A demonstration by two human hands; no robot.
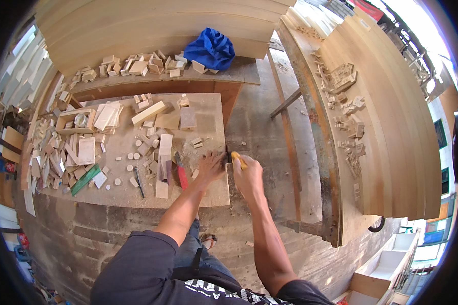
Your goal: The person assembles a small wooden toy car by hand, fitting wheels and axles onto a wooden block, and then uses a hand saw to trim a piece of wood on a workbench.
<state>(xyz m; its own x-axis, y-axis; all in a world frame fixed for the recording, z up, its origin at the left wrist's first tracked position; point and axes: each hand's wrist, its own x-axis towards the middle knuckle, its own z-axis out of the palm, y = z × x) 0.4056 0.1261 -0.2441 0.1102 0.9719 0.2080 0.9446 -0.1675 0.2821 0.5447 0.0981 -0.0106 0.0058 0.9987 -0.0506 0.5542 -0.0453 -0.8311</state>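
My right hand is closed around a yellow-handled tool just past the right edge of the wooden worktable. A dark part of the tool meets the table edge; its exact kind I cannot make out. My left hand lies on the tabletop close beside it, fingers stretched out toward that edge. Whether a small piece is under those fingers is hidden. Left of my wrist are a red-handled tool and a pale wooden strip. A thin dark rod lies further left.
Wood offcuts and a green strip crowd the table's left, near an open wooden box. Behind, a bench holds blocks and a blue cloth. To the right stands a long bench with small wooden pieces and stacked boards.
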